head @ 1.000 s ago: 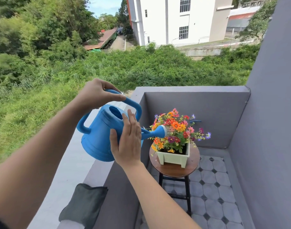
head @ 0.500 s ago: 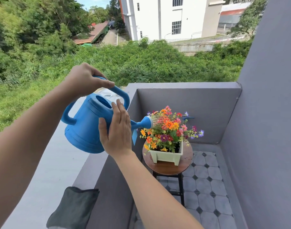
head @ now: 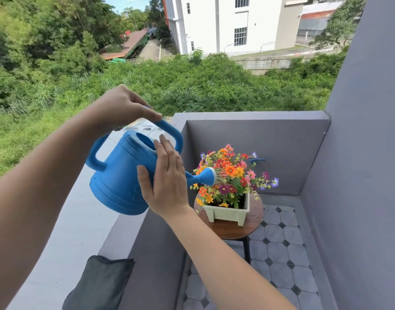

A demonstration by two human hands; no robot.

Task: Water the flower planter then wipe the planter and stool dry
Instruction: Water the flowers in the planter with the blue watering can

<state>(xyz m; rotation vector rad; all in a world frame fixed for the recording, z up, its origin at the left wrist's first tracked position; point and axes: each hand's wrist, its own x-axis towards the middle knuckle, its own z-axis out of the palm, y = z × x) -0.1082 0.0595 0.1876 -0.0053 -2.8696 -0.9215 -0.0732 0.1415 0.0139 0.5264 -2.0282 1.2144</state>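
Note:
A blue watering can (head: 120,182) is tilted to the right, its rose spraying thin streams onto the colourful flowers (head: 231,173). My left hand (head: 122,108) grips the can's top handle. My right hand (head: 167,180) lies flat against the can's side near the spout, fingers straight. The flowers stand in a pale green planter (head: 227,212) on a round wooden stool (head: 257,217) with black legs. Water drops speckle the stool top at the right.
A dark grey cloth (head: 98,285) lies on the grey balcony ledge (head: 64,242) at the lower left. Grey parapet walls (head: 270,144) enclose the corner; a tall wall rises at the right. Patterned floor tiles (head: 283,260) surround the stool.
The can has stayed tilted and pouring, its rose drawing back slightly from over the flowers towards their left edge. Both hands keep the same hold. Water drops now show on the stool top.

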